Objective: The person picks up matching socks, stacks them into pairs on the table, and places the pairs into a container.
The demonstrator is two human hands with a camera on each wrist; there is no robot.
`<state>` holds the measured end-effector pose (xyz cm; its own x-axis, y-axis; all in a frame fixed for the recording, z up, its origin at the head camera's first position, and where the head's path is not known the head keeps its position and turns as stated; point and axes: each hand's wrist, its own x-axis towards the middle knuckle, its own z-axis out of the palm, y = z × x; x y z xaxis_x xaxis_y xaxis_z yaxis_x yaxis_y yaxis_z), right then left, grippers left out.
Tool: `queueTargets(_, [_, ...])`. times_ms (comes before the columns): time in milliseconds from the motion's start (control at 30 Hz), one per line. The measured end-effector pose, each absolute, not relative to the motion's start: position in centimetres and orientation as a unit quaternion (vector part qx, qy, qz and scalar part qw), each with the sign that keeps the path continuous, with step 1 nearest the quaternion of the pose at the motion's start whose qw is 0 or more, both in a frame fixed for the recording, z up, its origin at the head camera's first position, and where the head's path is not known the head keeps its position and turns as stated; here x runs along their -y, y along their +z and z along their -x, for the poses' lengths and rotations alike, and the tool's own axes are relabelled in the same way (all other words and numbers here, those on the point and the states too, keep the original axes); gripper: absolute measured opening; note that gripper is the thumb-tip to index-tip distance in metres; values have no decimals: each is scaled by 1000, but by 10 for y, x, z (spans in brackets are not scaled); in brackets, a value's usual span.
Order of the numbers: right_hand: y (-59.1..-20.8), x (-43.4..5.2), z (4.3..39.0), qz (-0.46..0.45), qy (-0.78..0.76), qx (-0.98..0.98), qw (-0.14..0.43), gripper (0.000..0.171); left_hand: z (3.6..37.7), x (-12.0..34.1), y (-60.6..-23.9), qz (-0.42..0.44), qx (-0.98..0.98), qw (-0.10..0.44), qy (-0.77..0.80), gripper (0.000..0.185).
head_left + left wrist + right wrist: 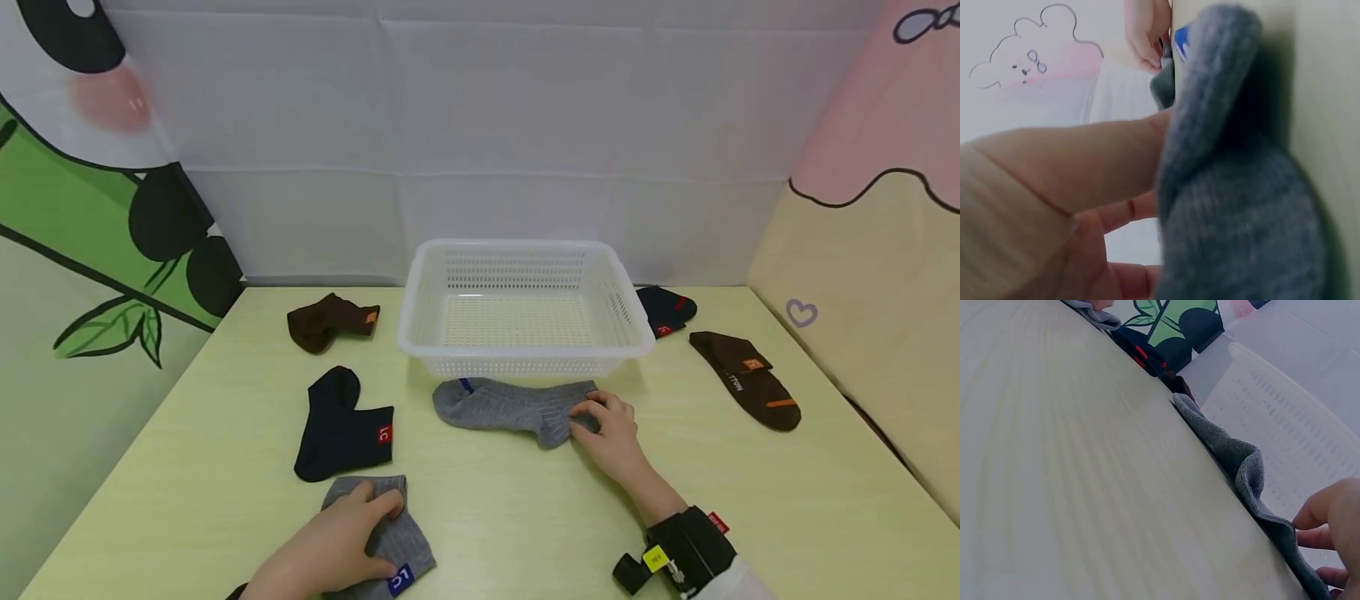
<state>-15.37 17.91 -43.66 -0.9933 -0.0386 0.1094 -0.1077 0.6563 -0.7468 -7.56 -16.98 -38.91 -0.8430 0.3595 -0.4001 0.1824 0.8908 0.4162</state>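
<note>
Near the front left of the table, my left hand point(333, 537) grips a grey sock point(408, 537) with a blue LC label. Close up in the left wrist view, the ribbed fabric point(1241, 225) rises in a fold against the thumb and fingers. My right hand point(617, 437) pinches the cuff end of a second grey sock point(495, 406), which lies lengthwise just in front of the white basket point(525, 362). That sock point(1229, 453) bends in a wave along the tabletop in the right wrist view, fingertips at its edge.
A navy sock point(337, 433) with a red label lies left of centre, a brown sock point(322, 323) behind it. Right of the basket are another navy sock point(663, 308), partly hidden, and another brown sock point(750, 383). A white cloth wall point(517, 125) stands behind.
</note>
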Motion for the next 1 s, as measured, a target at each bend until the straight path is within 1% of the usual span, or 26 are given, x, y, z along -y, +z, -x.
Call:
queueTargets(233, [-436,-178,153,-40,415,908,37,11,77,156,-388,-211,-932,233,183,52])
queueTargets(733, [-433,-180,154,-40,412,909,43,11,88,122,-384,-247,-923,236,178,49])
queueTargets(1000, [-434,-180,153,-43,412,909,40,11,93,103,-383,-289,-914,217,184,45])
